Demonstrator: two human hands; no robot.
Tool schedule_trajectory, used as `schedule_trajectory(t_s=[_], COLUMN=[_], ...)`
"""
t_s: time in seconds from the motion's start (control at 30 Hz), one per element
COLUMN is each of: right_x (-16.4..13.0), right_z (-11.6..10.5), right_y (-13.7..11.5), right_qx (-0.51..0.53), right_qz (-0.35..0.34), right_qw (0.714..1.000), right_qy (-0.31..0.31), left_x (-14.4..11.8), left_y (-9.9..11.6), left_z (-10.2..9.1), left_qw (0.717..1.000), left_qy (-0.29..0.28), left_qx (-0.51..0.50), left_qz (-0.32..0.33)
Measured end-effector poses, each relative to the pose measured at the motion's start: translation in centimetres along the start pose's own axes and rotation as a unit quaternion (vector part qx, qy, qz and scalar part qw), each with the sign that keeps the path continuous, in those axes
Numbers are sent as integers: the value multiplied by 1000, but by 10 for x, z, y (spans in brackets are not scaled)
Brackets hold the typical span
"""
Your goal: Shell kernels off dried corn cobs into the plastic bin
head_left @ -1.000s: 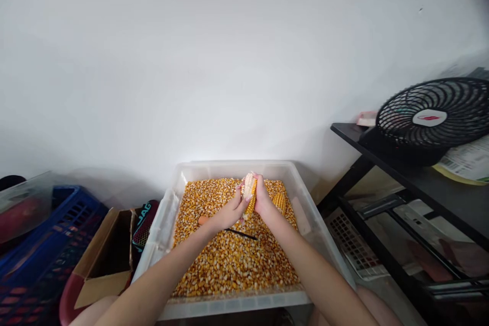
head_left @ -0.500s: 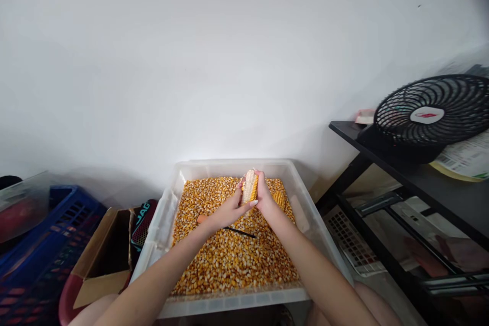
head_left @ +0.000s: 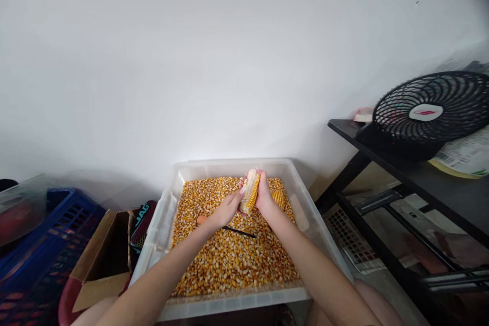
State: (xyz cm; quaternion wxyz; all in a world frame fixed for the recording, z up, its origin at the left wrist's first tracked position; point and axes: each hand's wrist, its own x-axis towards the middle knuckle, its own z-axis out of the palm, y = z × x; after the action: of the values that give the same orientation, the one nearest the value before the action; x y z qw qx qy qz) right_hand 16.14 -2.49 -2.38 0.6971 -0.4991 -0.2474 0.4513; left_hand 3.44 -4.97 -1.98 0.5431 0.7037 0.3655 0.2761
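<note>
- Two hands are closed on one corn cob (head_left: 251, 191), which is held tilted above the far half of a clear plastic tub (head_left: 162, 224).
- The cob is gripped from the right side by the right hand (head_left: 264, 194), with the fingers wrapped around it.
- The cob's left side is pressed by the left hand (head_left: 228, 208), its thumb and fingertips laid against the kernels.
- The upper part of the cob is seen stripped and pale; yellow kernels are left on its lower part.
- A second cob (head_left: 278, 197), fully covered in kernels, is seen lying in the tub just right of the right hand.
- The tub is filled with loose corn kernels (head_left: 229, 260).
- A tool with an orange handle and a thin black shaft (head_left: 225, 226) is laid on the kernels, beneath the left wrist.
- A cardboard box (head_left: 103, 260) and a blue crate (head_left: 42, 244) are placed left of the tub.
- A black fan (head_left: 428, 112) is set on a black shelf (head_left: 382, 155) to the right.
</note>
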Motion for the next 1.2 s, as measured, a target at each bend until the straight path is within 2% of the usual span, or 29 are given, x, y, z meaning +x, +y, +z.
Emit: schedule_trajectory(t_s=[0.13,0.27,0.37,0.5,0.7,1.0,1.2], right_x=[1,-2,-6,-6,-6,-9,-7], right_z=[2,6,10,13,10,9,4], right_y=[1,2,1,2,1,4,0], right_qx=[13,35,64,87,79,79,19], right_qz=[13,91,131,136,125,145,161], right_qw=[999,991,985,984,985,979,976], right_qy=[-42,-93,-92,-73,-92,-116,-145], left_x=[0,-2,-3,-2,-3,-4,-4], left_y=[-1,-7,-8,-7,-13,-23,-20], left_z=[1,5,7,7,11,11,7], left_qw=[994,992,989,984,979,963,972], left_qy=[-7,8,39,69,82,40,35], left_qx=[89,117,135,162,179,263,225], left_qz=[63,43,36,28,50,48,58])
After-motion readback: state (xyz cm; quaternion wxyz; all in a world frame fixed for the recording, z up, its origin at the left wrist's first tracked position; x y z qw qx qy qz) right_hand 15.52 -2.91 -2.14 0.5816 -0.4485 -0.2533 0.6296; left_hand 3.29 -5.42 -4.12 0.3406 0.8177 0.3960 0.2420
